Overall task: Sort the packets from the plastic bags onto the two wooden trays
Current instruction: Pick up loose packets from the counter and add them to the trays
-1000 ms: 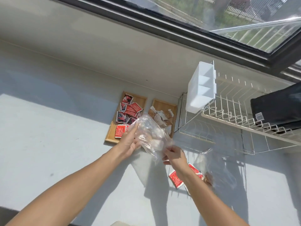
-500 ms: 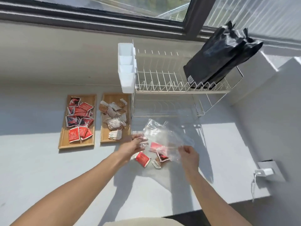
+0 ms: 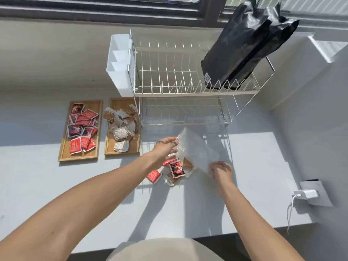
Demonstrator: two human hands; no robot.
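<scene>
Clear plastic bag [image 3: 195, 149] pinched at edges by left hand [image 3: 165, 147], right hand [image 3: 220, 171]

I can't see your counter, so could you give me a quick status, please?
Both hands grip the bag. Loose packets under it. Trays part-filled. Path clear.

Open counter [image 3: 47, 185] runs wide on the near-left side, w/ room to pass in front of both wooden trays [image 3: 62, 153]. The trays sit side by side, a narrow gap btwn them. The dish rack [image 3: 188, 91] stands just right of the right-hand tray, its white caddy [image 3: 118, 72] overhanging that tray's far end (blocks approach from above there). Loose packets [image 3: 175, 170] clutter mid-counter. A charger [image 3: 307, 194] sits at the far right.
</scene>
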